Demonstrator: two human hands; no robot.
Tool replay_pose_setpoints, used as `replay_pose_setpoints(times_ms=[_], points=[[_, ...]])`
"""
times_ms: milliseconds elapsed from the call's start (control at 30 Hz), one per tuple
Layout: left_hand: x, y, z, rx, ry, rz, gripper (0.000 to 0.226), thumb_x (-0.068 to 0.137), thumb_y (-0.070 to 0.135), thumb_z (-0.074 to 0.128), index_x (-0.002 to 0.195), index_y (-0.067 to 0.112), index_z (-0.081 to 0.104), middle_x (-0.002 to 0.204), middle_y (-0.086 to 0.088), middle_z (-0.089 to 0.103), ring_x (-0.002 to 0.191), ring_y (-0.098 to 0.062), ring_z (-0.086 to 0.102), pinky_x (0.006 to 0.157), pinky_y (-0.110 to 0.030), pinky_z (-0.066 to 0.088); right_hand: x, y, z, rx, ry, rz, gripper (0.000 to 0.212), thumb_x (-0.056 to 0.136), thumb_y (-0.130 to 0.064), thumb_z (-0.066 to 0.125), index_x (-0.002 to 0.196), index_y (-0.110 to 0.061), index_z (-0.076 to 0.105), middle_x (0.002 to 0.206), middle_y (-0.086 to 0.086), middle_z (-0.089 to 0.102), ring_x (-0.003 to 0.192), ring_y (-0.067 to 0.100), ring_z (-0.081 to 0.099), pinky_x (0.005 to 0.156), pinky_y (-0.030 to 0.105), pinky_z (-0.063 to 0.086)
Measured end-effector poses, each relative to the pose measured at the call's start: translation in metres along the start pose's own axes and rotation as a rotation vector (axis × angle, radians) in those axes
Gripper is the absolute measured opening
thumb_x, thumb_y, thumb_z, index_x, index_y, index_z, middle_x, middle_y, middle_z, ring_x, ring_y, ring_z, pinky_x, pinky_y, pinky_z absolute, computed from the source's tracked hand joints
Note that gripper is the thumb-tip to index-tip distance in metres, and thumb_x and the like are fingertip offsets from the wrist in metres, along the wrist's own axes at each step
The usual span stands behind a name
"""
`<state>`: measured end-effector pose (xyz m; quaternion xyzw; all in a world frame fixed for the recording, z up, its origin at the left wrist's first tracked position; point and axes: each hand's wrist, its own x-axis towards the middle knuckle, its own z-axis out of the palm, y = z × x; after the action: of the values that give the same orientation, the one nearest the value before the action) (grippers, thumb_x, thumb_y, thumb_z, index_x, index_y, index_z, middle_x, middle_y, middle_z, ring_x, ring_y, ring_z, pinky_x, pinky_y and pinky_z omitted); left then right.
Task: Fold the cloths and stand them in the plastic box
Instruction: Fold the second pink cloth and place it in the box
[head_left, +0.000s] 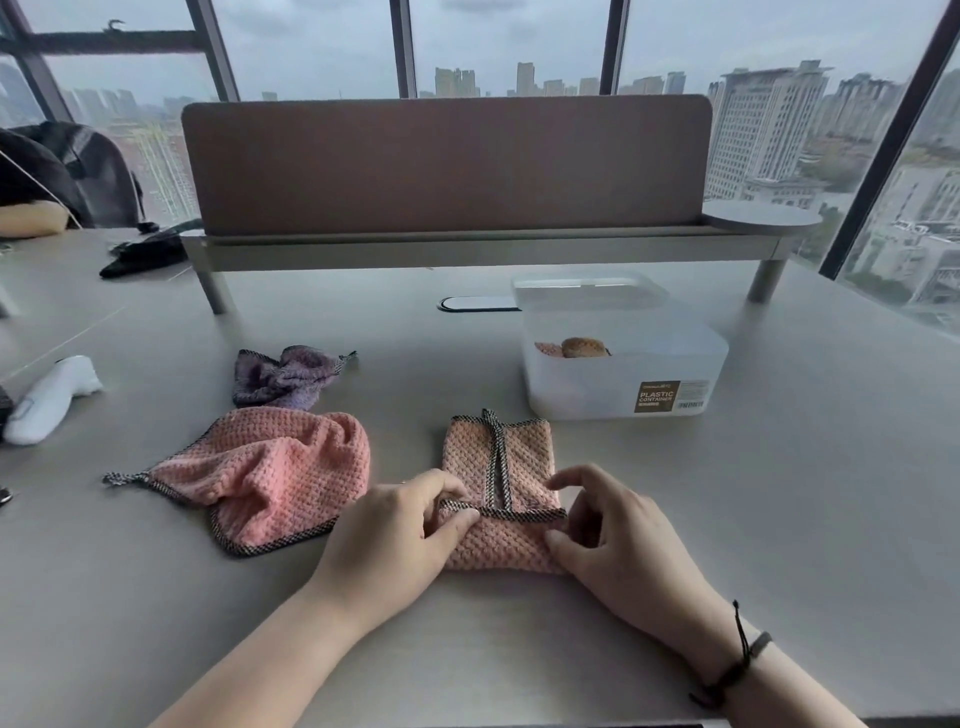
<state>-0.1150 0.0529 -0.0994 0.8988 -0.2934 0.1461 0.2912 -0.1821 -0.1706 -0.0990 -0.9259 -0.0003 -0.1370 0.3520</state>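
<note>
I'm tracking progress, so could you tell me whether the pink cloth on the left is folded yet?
Not folded: the pink cloth lies crumpled and spread on the table, untouched by either hand.

Between the hands (493, 525) on the bench (779, 519) lies the folded pink waffle-weave cloth (501, 467). Left of them lies a crumpled pink cloth (270, 467), behind it a crumpled purple cloth (283, 376). Beyond the right hand (618, 540) stands the translucent plastic box (623, 364), rolled cloths (571, 348) inside.

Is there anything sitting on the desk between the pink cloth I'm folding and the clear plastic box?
Nothing visible. The half-folded pink waffle cloth, gripped by the left hand and right hand, lies just in front of the translucent plastic box, with bare desk between. The box is open-topped and already holds a couple of cloths.
</note>
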Motion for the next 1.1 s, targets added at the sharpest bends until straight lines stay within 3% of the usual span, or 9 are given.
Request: replay_pose_setpoints(times_ms=[100, 233, 300, 367, 500, 733, 900, 1100], points=[[-0.003, 0.003, -0.001, 0.105, 0.058, 0.05, 0.033, 0.08, 0.043, 0.075, 0.109, 0.029, 0.066, 0.07, 0.016, 0.044, 0.061, -0.004, 0.054, 0.052, -0.02, 0.044, -0.002, 0.001, 0.0, -0.029, 0.045, -0.026, 0.037, 0.073, -0.031, 0.077, 0.103, -0.038, 0.056, 0.078, -0.012, 0.059, 0.072, 0.007, 0.057, 0.061, 0.011, 0.04], [-0.007, 0.0, -0.004, 0.061, 0.152, 0.323, 0.016, 0.087, 0.022, 0.074, 0.103, 0.019, 0.074, 0.098, 0.005, 0.064, 0.089, -0.014, 0.063, 0.077, -0.03, 0.054, -0.008, 0.002, 0.002, -0.054, 0.13, -0.115, 0.023, 0.077, -0.032, 0.077, 0.094, -0.038, 0.062, 0.1, -0.021, 0.048, 0.086, 0.003, 0.056, 0.072, 0.009, 0.041], [-0.01, 0.001, -0.003, 0.022, 0.076, 0.47, 0.015, 0.091, 0.018, 0.068, 0.104, 0.017, 0.076, 0.111, 0.004, 0.07, 0.105, -0.016, 0.064, 0.09, -0.032, 0.051, -0.011, -0.001, 0.002, -0.069, 0.197, -0.251, 0.006, 0.085, -0.032, 0.069, 0.09, -0.034, 0.066, 0.107, -0.019, 0.051, 0.093, 0.003, 0.057, 0.078, 0.019, 0.045], [-0.011, 0.001, 0.001, 0.009, -0.043, 0.522, 0.02, 0.093, 0.022, 0.065, 0.11, 0.018, 0.075, 0.121, 0.006, 0.07, 0.117, -0.013, 0.062, 0.099, -0.033, 0.049, -0.014, -0.004, 0.003, -0.143, 0.234, -0.397, 0.007, 0.091, -0.033, 0.062, 0.093, -0.031, 0.069, 0.111, -0.015, 0.058, 0.097, 0.009, 0.058, 0.081, 0.029, 0.047], [-0.011, -0.001, 0.005, -0.022, -0.192, 0.463, 0.03, 0.093, 0.031, 0.063, 0.121, 0.022, 0.071, 0.129, 0.011, 0.067, 0.126, -0.006, 0.057, 0.106, -0.029, 0.046, -0.015, -0.003, 0.007, -0.242, 0.145, -0.532, 0.011, 0.093, -0.035, 0.062, 0.095, -0.03, 0.071, 0.103, -0.02, 0.068, 0.104, 0.004, 0.061, 0.084, 0.032, 0.049], [-0.013, -0.002, 0.003, -0.05, -0.245, 0.364, 0.04, 0.089, 0.035, 0.064, 0.129, 0.029, 0.066, 0.135, 0.018, 0.061, 0.135, 0.006, 0.043, 0.111, -0.02, 0.039, -0.014, -0.004, 0.006, -0.273, 0.018, -0.419, 0.017, 0.083, -0.048, 0.065, 0.093, -0.036, 0.072, 0.106, -0.027, 0.068, 0.096, -0.009, 0.06, 0.086, 0.025, 0.05], [-0.012, -0.002, 0.002, -0.157, -0.267, 0.303, 0.044, 0.086, 0.035, 0.067, 0.13, 0.032, 0.064, 0.137, 0.02, 0.058, 0.134, 0.01, 0.04, 0.114, -0.019, 0.034, -0.013, -0.005, 0.005, -0.256, 0.035, -0.396, 0.018, 0.084, -0.049, 0.064, 0.093, -0.035, 0.071, 0.105, -0.027, 0.069, 0.089, -0.004, 0.062, 0.086, 0.021, 0.05], [-0.01, -0.002, -0.003, -0.199, -0.147, 0.228, 0.042, 0.079, 0.027, 0.072, 0.121, 0.027, 0.069, 0.126, 0.019, 0.066, 0.12, 0.01, 0.056, 0.105, -0.016, 0.042, -0.012, -0.002, 0.004, -0.255, 0.058, -0.38, 0.022, 0.096, -0.046, 0.05, 0.095, -0.032, 0.067, 0.095, -0.021, 0.07, 0.083, 0.007, 0.063, 0.084, 0.024, 0.049]])
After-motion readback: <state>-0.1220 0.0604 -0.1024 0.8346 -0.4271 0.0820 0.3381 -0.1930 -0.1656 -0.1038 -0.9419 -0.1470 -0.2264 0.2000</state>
